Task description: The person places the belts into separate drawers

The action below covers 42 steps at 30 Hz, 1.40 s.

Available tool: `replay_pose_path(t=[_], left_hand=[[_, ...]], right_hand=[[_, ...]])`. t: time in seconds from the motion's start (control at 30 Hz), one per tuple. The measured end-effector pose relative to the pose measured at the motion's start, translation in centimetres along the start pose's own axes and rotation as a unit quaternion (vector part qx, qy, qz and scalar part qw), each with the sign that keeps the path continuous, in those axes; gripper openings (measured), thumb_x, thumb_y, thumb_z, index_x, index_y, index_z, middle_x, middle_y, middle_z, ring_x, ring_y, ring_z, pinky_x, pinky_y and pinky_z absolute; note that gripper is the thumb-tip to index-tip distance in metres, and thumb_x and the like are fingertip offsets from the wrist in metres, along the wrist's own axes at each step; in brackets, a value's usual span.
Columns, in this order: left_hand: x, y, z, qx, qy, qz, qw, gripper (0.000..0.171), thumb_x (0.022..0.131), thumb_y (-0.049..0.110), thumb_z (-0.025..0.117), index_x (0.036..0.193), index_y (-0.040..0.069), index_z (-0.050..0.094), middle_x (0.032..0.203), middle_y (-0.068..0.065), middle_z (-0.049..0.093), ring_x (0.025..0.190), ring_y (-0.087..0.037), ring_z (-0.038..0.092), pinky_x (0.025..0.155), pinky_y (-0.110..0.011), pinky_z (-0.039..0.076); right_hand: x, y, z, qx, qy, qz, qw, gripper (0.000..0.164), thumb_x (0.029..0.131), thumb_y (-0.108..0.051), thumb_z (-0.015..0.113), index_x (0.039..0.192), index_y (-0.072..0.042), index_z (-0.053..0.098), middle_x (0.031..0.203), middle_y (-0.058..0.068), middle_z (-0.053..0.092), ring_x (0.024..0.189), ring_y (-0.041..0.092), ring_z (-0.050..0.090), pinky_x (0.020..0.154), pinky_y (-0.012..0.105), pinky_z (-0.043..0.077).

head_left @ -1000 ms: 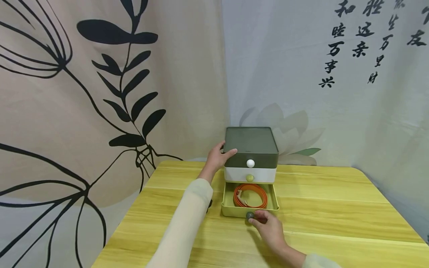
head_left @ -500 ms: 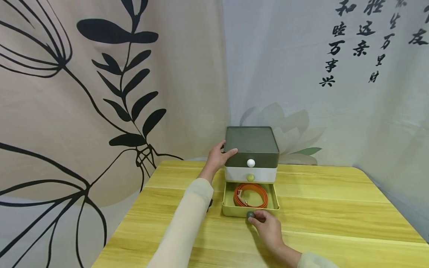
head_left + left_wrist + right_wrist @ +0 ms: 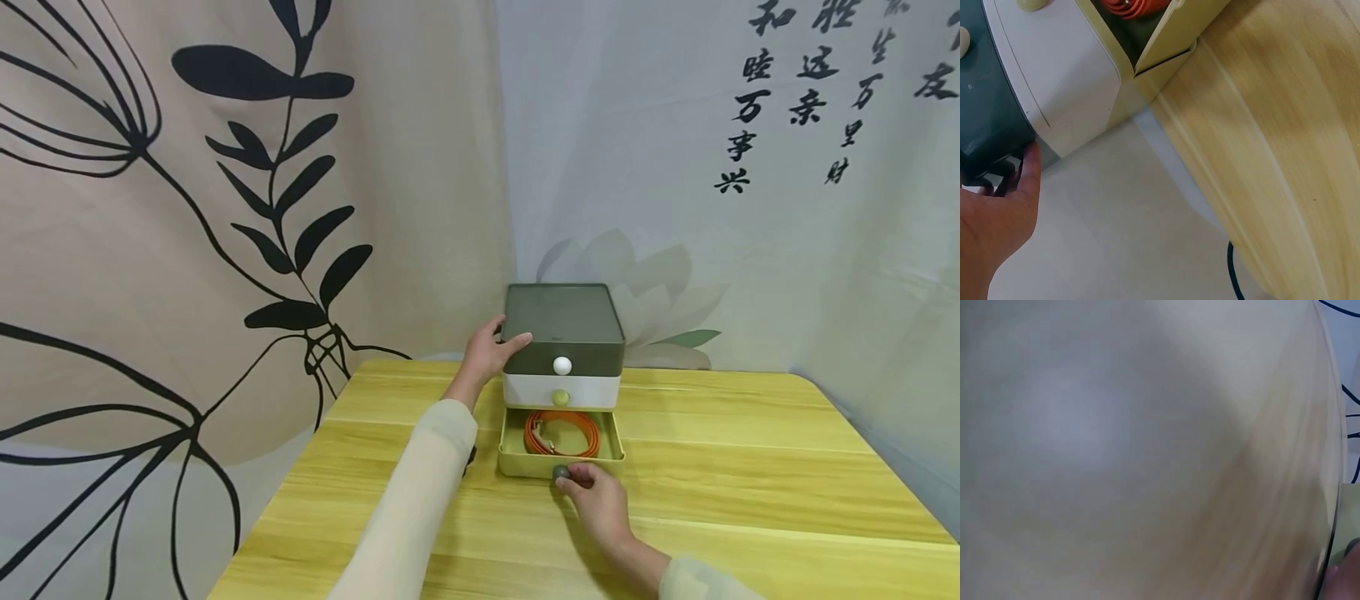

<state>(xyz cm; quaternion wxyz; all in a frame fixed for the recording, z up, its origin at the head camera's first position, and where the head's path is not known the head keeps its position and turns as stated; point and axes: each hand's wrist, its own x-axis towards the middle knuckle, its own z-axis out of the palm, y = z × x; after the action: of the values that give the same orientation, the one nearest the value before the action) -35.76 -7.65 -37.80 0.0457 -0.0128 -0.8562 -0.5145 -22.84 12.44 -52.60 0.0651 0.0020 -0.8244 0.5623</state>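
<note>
A small drawer cabinet has a dark green top tier, a white middle tier and a yellow-green bottom drawer. That drawer is pulled out, with a coiled orange strap with a metal clasp inside. My left hand grips the top tier's left side, thumb over the front corner. In the left wrist view, the left hand has its fingers partly hidden by the dark green tier. My right hand pinches the drawer's grey knob. Only a sliver of the right hand shows in the right wrist view.
The cabinet stands near the back edge of a wooden table. A printed curtain hangs close behind it. A small dark object peeks out beside my left sleeve.
The bottom drawer has slid slightly inward, and my right hand on its knob has moved with it, away from me. My left hand has stayed at the cabinet's corner.
</note>
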Motion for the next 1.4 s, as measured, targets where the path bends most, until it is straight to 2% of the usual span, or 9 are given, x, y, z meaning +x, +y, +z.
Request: replay_pose_path(t=[0.53, 0.97, 1.4], left_hand=[[0.1, 0.1, 0.1, 0.003, 0.007, -0.001, 1.0000, 0.085, 0.089, 0.056, 0.067, 0.157, 0.019, 0.031, 0.159, -0.007, 0.033, 0.139, -0.032, 0.039, 0.108, -0.048, 0.039], [-0.2, 0.2, -0.1, -0.005, 0.000, -0.005, 1.0000, 0.084, 0.090, 0.054, 0.067, 0.157, 0.018, 0.030, 0.159, -0.006, 0.032, 0.139, -0.031, 0.039, 0.107, -0.048, 0.040], [0.0, 0.3, 0.0, 0.005, 0.006, -0.003, 1.0000, 0.086, 0.089, 0.055, 0.068, 0.156, 0.017, 0.032, 0.158, -0.008, 0.034, 0.138, -0.032, 0.041, 0.107, -0.048, 0.040]], right_hand=[[2.0, -0.3, 0.6, 0.003, 0.007, -0.001, 1.000, 0.020, 0.085, -0.012, 0.078, 0.099, 0.002, 0.072, 0.090, 0.008, 0.072, 0.081, 0.018, 0.065, 0.066, 0.024, 0.052], [4.0, -0.2, 0.6, -0.017, 0.002, 0.013, 1.000, 0.022, 0.087, -0.014, 0.077, 0.103, 0.001, 0.073, 0.093, 0.008, 0.071, 0.084, 0.022, 0.065, 0.067, 0.030, 0.054], [5.8, 0.0, 0.9, -0.019, 0.004, 0.020, 1.000, 0.025, 0.087, -0.014, 0.076, 0.106, 0.003, 0.072, 0.097, 0.011, 0.071, 0.089, 0.025, 0.065, 0.073, 0.034, 0.054]])
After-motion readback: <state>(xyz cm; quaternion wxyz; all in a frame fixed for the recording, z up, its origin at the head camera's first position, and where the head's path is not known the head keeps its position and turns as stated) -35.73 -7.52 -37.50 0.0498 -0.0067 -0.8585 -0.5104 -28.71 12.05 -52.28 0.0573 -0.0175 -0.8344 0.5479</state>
